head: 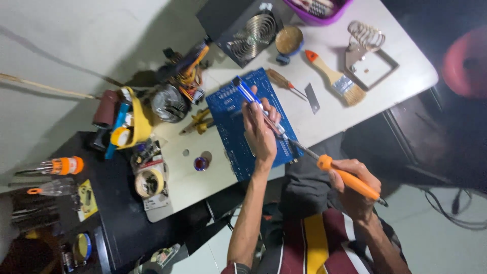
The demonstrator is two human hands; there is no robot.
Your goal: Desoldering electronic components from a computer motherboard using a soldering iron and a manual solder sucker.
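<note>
A blue circuit board [234, 133] lies on the white table [324, 116]. My left hand [259, 133] is over the board and grips a blue and silver pen-shaped desoldering pump [248, 96], its tip pointing down at the board. My right hand [355, 187] holds a soldering iron with an orange handle [347, 177]; its metal tip [299, 147] reaches the board's near right edge, close to the pump's tip.
A paintbrush [335, 77], a wooden-handled screwdriver [284, 82], a spring iron stand [366, 50], a round tin [289, 40] and a black fan box [243, 25] lie beyond the board. Tape rolls [148, 181], a yellow holder [134, 124] and tools crowd the left.
</note>
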